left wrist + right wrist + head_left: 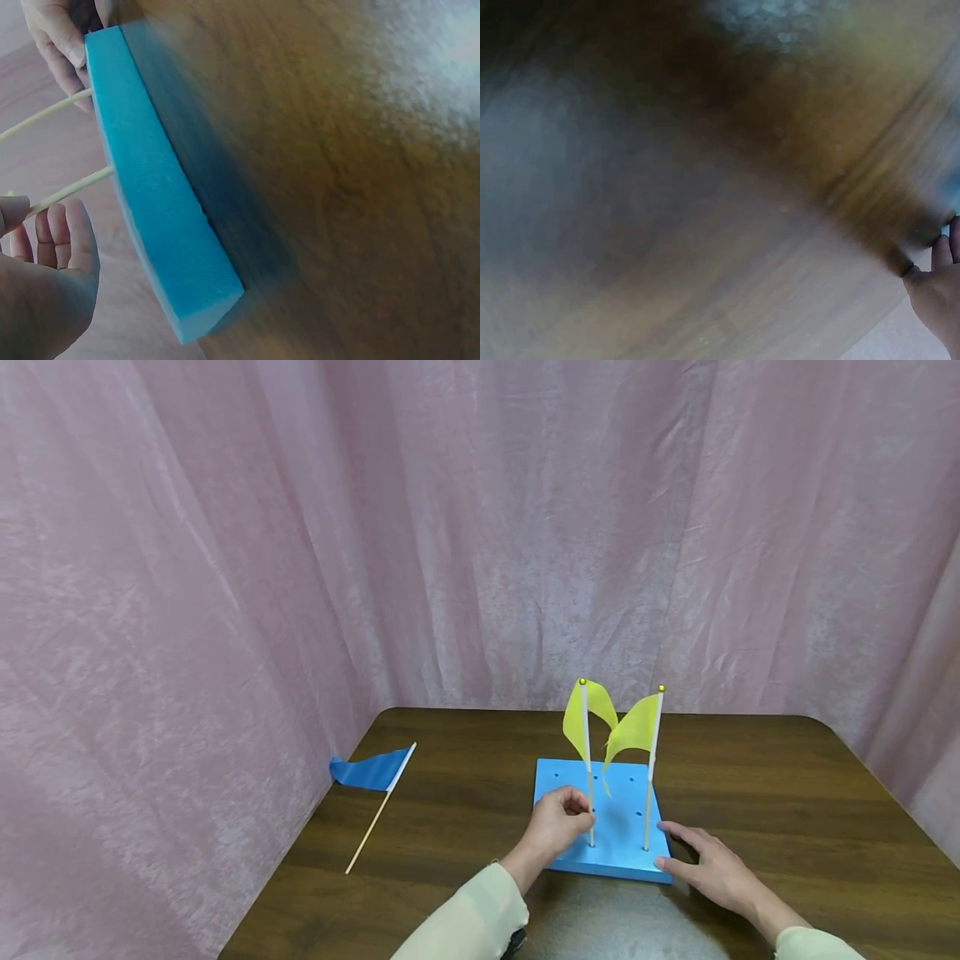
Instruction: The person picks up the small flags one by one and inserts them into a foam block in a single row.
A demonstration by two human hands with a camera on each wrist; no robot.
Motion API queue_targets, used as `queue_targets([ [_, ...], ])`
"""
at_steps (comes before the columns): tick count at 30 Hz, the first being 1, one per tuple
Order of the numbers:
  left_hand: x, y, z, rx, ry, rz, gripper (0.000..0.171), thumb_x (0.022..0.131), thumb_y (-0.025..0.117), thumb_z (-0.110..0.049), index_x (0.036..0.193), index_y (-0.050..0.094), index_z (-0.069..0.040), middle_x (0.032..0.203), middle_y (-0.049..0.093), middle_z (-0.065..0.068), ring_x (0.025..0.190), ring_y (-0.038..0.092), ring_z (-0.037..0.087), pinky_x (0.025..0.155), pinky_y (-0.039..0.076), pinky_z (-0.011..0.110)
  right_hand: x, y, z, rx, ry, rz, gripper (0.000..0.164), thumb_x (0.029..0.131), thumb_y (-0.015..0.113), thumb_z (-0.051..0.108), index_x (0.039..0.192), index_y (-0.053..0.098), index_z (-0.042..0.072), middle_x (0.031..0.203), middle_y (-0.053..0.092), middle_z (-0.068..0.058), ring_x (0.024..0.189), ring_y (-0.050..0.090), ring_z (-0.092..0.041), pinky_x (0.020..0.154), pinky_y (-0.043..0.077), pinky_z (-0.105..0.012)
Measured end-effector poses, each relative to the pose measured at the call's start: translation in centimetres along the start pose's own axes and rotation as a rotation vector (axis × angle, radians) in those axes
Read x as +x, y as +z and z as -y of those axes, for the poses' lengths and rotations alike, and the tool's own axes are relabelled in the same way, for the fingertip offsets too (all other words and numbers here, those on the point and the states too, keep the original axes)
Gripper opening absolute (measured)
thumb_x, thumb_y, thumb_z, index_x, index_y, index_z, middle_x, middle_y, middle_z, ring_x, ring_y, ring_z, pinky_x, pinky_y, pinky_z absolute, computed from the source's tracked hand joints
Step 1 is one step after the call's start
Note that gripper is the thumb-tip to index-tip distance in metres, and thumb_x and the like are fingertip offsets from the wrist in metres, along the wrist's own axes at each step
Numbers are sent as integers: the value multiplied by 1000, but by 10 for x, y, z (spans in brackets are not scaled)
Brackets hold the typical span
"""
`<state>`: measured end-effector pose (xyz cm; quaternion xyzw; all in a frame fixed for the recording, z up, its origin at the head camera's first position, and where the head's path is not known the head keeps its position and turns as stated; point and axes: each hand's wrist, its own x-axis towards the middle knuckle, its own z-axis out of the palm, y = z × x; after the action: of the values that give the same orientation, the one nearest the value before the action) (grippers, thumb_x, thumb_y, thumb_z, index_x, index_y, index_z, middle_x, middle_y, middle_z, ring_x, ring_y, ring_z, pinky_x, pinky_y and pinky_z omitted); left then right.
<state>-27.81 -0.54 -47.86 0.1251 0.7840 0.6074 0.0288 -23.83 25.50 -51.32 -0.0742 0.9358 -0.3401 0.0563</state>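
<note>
A blue foam block (619, 827) with small holes in its top lies on the table. My left hand (557, 822) pinches the thin stick of one yellow flag (585, 727), whose lower end meets the block near its front. In the left wrist view, thumb and fingers of the left hand (52, 262) close on that stick just above the foam (161, 187). Another yellow flag (637, 727) stands upright in the block, to the right. My right hand (708, 864) touches the block's right edge with fairly straight fingers; the right wrist view shows only part of this hand (937, 292).
A blue flag (373, 770) on a stick lies on the left side of the brown wooden table (450, 835), its cloth reaching the table's left edge. Pink curtains (487, 543) hang behind the table and along its sides.
</note>
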Motion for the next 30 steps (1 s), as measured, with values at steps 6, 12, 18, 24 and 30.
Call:
queue_targets([
  [6,2,-2,3,5,-12,-12,12,85,75,-2,85,65,-8,78,61,-4,71,55,10,64,48,24,1,0,1,6,-1,1,77,89,66,55,146,47,7,143,44,-32,129,39,-54,93,38,-70],
  [12,3,-4,4,1,-15,-11,8,87,74,-5,87,67,-8,78,61,-4,72,54,10,63,46,24,0,1,2,12,-8,1,77,89,66,55,146,47,7,143,44,-31,130,38,-54,94,37,-70],
  [18,-1,-5,3,53,14,19,9,87,76,-7,84,68,-11,76,63,-6,70,53,9,60,46,22,0,1,3,9,-5,3,77,89,66,55,146,47,7,143,44,-32,129,38,-54,94,37,-70],
  [24,-4,-6,1,65,37,51,10,86,77,-6,81,69,-11,74,64,-7,68,55,7,59,46,22,-1,0,2,16,-13,5,76,90,67,54,146,47,7,143,43,-32,129,39,-54,93,38,-69],
  [30,-1,-6,1,99,55,54,10,85,78,-6,81,70,-10,73,64,-8,67,54,5,58,46,21,-1,-2,1,11,1,7,77,90,65,56,147,47,7,144,42,-33,130,38,-55,92,37,-71],
])
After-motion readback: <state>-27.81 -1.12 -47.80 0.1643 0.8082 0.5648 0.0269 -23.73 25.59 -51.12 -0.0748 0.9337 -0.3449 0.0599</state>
